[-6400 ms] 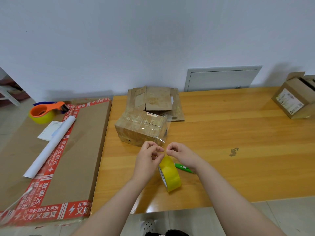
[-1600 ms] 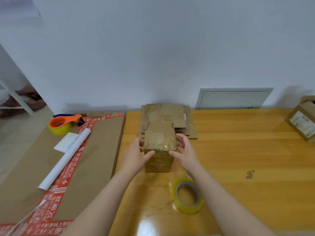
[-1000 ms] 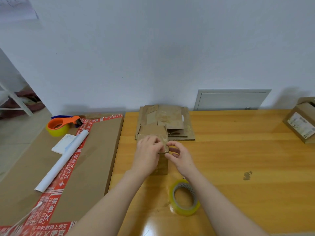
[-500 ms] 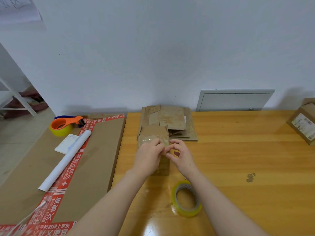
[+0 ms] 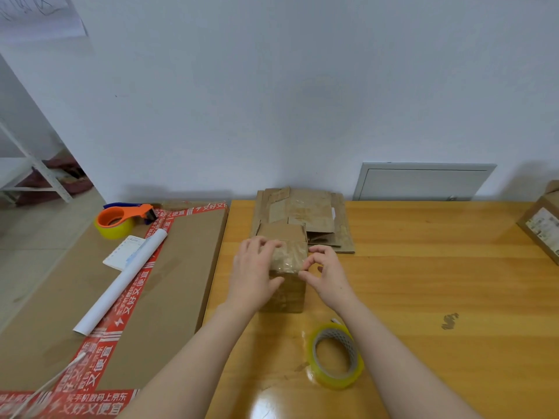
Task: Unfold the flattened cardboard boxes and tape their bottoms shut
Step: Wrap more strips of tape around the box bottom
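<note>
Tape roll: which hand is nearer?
Right. The right hand pinches the box's right edge, just beyond the tape roll; the left hand holds the box's left side.

White characters on the red printed tape (image 5: 130,293) crossing the large flat brown cardboard package (image 5: 181,282) read "又好又便宜". Along the package's near edge, the tape also reads "买手机数码上京东". The white notepad (image 5: 124,252) on the package is too blurred to read. So is the pale label (image 5: 544,228) on the brown cardboard box (image 5: 552,199) far to its right.
</note>
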